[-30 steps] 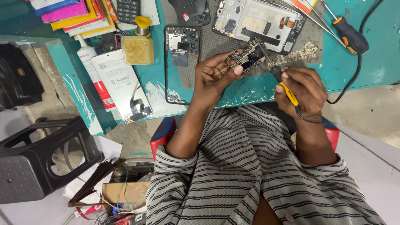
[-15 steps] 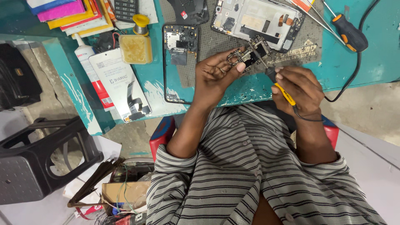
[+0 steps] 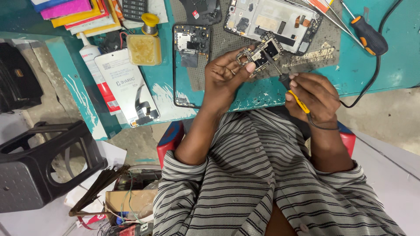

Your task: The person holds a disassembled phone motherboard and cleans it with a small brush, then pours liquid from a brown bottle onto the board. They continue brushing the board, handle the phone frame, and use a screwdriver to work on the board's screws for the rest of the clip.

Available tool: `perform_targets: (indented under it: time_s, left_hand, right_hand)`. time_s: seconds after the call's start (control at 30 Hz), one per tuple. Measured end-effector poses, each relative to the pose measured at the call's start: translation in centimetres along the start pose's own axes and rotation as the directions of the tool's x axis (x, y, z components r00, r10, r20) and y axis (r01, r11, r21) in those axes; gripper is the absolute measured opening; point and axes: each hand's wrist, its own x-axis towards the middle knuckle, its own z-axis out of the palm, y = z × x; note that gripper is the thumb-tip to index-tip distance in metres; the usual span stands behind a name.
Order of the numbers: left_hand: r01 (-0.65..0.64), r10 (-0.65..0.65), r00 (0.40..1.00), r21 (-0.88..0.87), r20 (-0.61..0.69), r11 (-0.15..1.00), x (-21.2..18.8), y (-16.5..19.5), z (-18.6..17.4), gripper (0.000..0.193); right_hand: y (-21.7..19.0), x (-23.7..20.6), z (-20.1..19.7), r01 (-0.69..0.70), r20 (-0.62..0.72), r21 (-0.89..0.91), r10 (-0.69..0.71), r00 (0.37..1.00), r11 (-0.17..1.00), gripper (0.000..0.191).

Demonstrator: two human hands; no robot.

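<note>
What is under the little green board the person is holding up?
Under the circuit board, held in the left hand, lies a grey work mat on the teal table. The right hand holds a soldering iron against it. The mat directly beneath is hidden.

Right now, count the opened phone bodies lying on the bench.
2: a dark phone frame beside the left hand, and a pale phone frame at the bench's far edge. A third may be cut off.

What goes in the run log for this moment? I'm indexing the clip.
left hand: holds circuit board | right hand: holds soldering iron, tip on board | surface: teal bench
</note>
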Motion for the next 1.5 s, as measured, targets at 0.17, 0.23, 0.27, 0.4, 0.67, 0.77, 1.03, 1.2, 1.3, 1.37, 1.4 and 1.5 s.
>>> perform_targets:
  time_s: [0.17,0.23,0.27,0.4,0.67,0.77,1.03,1.2,1.3,1.37,1.4,1.5]
  left_hand:
    - [0.027,-0.027,0.999,0.012,-0.026,1.000,0.1,-0.3,-0.2,0.038]
    - [0.032,-0.032,0.999,0.010,-0.020,0.999,0.1,-0.4,-0.3,0.037]
    - [0.034,-0.034,0.999,0.009,-0.018,0.999,0.1,-0.4,-0.4,0.037]
    - [0.033,-0.033,0.999,-0.031,-0.012,0.999,0.1,-0.5,-0.5,0.038]
    - [-0.027,0.027,1.000,-0.033,0.013,0.999,0.0,-0.7,-0.7,0.039]
    - [-0.016,0.016,1.000,-0.025,0.008,1.000,-0.1,-0.8,-0.8,0.039]
    - [-0.035,0.034,0.999,0.061,0.016,0.998,-0.2,-0.5,-0.6,0.039]
    - [-0.012,0.011,1.000,0.066,0.013,0.998,-0.2,-0.3,-0.3,0.036]
    - [-0.057,0.050,0.998,0.184,0.045,0.981,-0.3,-0.4,-0.1,0.035]
    - [-0.112,0.093,0.990,0.188,0.110,0.976,-0.3,-0.5,-0.1,0.033]
    - [-0.099,0.077,0.989,0.187,0.123,0.977,-0.4,-0.5,-0.2,0.033]
    - [-0.082,0.053,0.986,0.175,0.160,0.981,-0.6,-0.5,-0.5,0.032]
  right_hand:
    - [-0.1,-0.3,0.0,-0.005,-0.014,-0.047,0.004,1.000,0.999,0.014]
    - [-0.2,-0.4,-0.1,-0.021,-0.025,-0.061,0.020,0.999,0.998,0.013]
    - [-0.2,-0.4,0.0,-0.032,-0.025,-0.063,0.030,0.999,0.997,0.014]
    - [-0.2,-0.5,0.1,-0.039,-0.044,-0.067,0.036,0.998,0.997,0.013]
    - [0.2,-0.8,0.2,-0.070,-0.048,-0.052,0.067,0.997,0.996,0.014]
    - [0.1,-0.9,0.0,-0.079,-0.036,-0.051,0.077,0.996,0.996,0.016]
    - [0.1,-1.4,-0.1,-0.098,-0.023,-0.051,0.097,0.995,0.994,0.017]
    - [0.7,-1.6,0.8,-0.123,-0.204,0.157,0.154,0.967,0.980,0.030]
    - [1.0,-0.6,1.1,-0.199,-0.218,0.099,0.216,0.952,0.975,0.017]
    - [1.2,0.7,1.1,-0.199,-0.195,0.138,0.224,0.955,0.970,0.045]
    - [1.2,1.4,1.1,-0.197,-0.185,0.159,0.225,0.957,0.967,0.060]
    - [0.9,3.0,1.0,-0.263,-0.106,0.048,0.267,0.958,0.964,0.066]
